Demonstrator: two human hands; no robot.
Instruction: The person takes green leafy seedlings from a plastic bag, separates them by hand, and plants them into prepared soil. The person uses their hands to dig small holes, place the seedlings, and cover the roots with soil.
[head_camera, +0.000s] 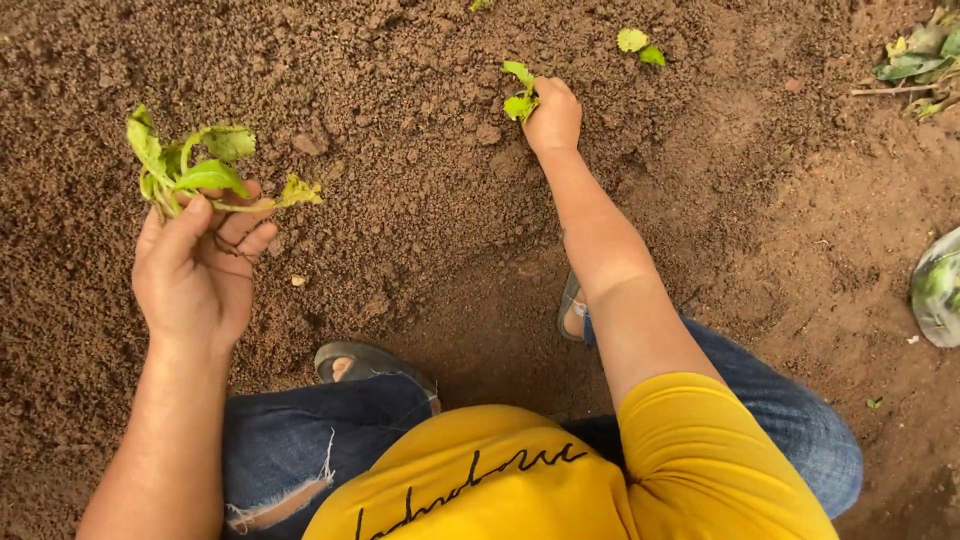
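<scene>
pale plastic bag (938, 288), green inside, right edge, on soil

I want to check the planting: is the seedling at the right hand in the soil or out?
In, seemingly: the right hand presses the seedling down at the soil; only leaves show, roots hidden.

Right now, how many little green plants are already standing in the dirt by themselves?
1: a seedling stands alone beyond the right hand, which presses another seedling in. The left hand holds a bunch. Others may lie out of view.
</scene>
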